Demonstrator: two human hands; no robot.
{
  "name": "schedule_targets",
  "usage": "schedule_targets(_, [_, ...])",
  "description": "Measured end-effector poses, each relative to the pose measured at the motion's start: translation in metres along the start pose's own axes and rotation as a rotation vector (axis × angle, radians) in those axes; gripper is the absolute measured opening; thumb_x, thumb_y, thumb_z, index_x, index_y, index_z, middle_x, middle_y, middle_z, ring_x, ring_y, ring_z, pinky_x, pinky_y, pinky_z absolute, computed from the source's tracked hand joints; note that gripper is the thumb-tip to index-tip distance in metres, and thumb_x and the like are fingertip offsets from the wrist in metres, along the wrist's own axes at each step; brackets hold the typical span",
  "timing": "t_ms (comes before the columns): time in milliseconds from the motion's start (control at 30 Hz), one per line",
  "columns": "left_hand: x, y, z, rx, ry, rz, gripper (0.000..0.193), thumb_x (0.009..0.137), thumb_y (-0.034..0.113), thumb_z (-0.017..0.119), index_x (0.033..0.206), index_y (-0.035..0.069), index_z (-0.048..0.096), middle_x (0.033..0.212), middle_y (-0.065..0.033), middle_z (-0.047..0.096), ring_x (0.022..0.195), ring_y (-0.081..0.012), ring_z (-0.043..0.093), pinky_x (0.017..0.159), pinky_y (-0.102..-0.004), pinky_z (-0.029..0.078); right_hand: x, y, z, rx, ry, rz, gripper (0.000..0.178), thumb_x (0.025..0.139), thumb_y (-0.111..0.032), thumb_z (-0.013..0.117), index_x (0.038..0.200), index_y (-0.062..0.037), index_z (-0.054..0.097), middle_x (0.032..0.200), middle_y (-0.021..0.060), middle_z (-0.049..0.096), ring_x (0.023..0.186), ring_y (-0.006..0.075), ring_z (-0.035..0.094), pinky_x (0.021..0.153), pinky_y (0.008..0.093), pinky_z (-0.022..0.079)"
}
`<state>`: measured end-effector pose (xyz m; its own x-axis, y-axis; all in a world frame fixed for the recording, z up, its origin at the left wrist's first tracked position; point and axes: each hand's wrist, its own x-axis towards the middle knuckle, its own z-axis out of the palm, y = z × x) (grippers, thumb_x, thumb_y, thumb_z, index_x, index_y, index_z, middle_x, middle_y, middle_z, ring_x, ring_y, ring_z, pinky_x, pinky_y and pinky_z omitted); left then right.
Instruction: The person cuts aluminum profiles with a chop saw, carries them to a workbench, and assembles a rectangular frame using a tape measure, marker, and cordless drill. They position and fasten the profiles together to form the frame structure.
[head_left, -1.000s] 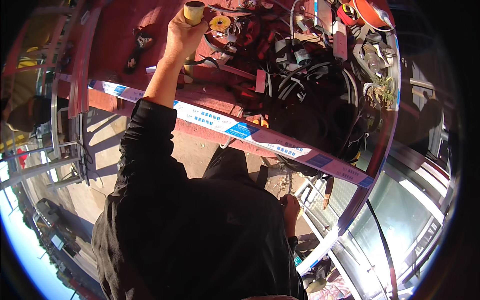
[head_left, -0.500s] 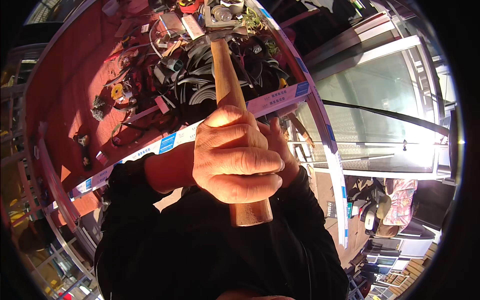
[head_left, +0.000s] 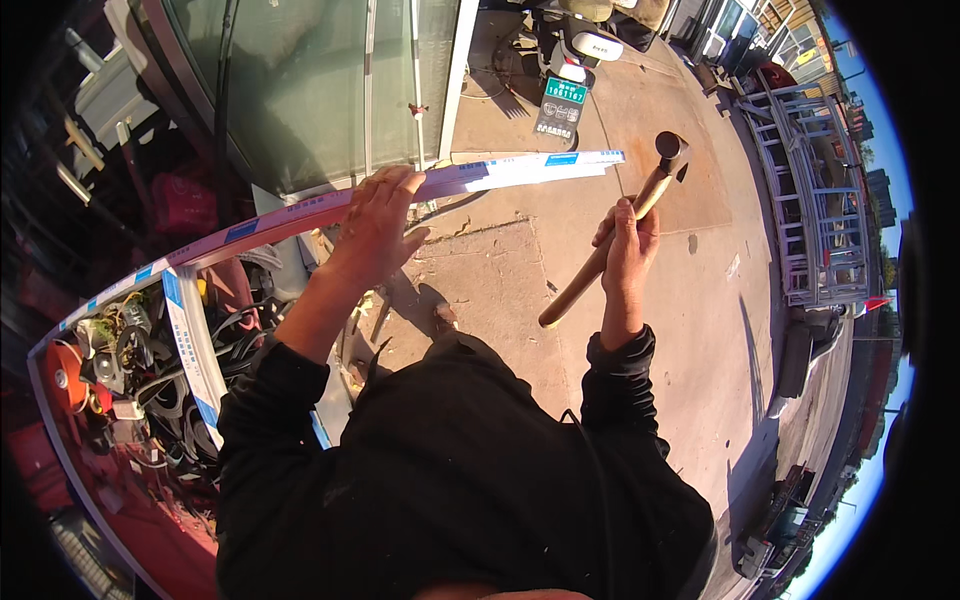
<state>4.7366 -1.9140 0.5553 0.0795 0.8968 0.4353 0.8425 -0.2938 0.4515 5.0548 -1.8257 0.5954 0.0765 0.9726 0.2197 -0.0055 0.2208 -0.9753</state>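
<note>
My right hand [head_left: 630, 250] is closed round the wooden handle of a hammer [head_left: 577, 290], held out in front of me to the right. Its dark metal head [head_left: 672, 150] points up and away, and the handle's free end slants down to the left. My left hand [head_left: 378, 235] lies over a long frame bar [head_left: 470, 178] wrapped in white film with blue labels. The fingers rest across the bar and the thumb stands apart from it, so this hand looks open.
A glass panel [head_left: 300, 90] stands beyond the bar. Below left, a crossbar [head_left: 193, 345] borders a pile of black strips and tools [head_left: 165, 400]. A vehicle with a green plate [head_left: 565, 92] is ahead. Metal frames [head_left: 820, 200] stand at the right, beyond the concrete ground [head_left: 700, 330].
The view has swung to the right. The hammer has gone from upright before my chest to my right hand, out to the right. My left hand is now on the bar.
</note>
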Motion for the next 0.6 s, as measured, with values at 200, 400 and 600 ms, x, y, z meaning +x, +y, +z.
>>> schedule_targets(200, [0.099, -0.004, 0.103, 0.242, -0.542, -0.348, 0.054, 0.084, 0.038, 0.075, 0.123, 0.005, 0.059, 0.105, -0.0193, 0.069, 0.104, -0.0371, 0.066, 0.094, -0.0478, 0.050, 0.050, 0.088, -0.143, -0.469, 0.230, 0.434, 0.023, 0.090, -0.021, 0.068, 0.100, -0.0023, 0.059, 0.065, 0.0006, 0.054, 0.046, 0.0105, 0.052, 0.042, 0.0281, 0.044])
schedule_targets(400, [0.097, -0.012, 0.119, 0.279, -0.393, -0.195, 0.041, 0.088, 0.044, 0.071, 0.097, 0.005, 0.062, 0.091, -0.0179, 0.070, 0.087, -0.0368, 0.069, 0.075, -0.0466, 0.055, 0.101, 0.139, -0.174, -0.434, 0.054, 0.547, 0.037, 0.086, -0.019, 0.070, 0.117, -0.0015, 0.065, 0.067, 0.0002, 0.056, 0.047, 0.0103, 0.053, 0.041, 0.0284, 0.043])
schedule_targets(600, [0.096, -0.015, 0.123, 0.242, -0.322, -0.185, 0.038, 0.085, 0.038, 0.075, 0.096, 0.004, 0.063, 0.089, -0.0166, 0.068, 0.088, -0.0369, 0.067, 0.076, -0.0466, 0.053, 0.128, 0.148, -0.179, -0.468, -0.120, 0.599, 0.040, 0.084, -0.019, 0.070, 0.119, -0.0006, 0.064, 0.068, 0.0007, 0.057, 0.047, 0.0104, 0.053, 0.042, 0.0292, 0.043])
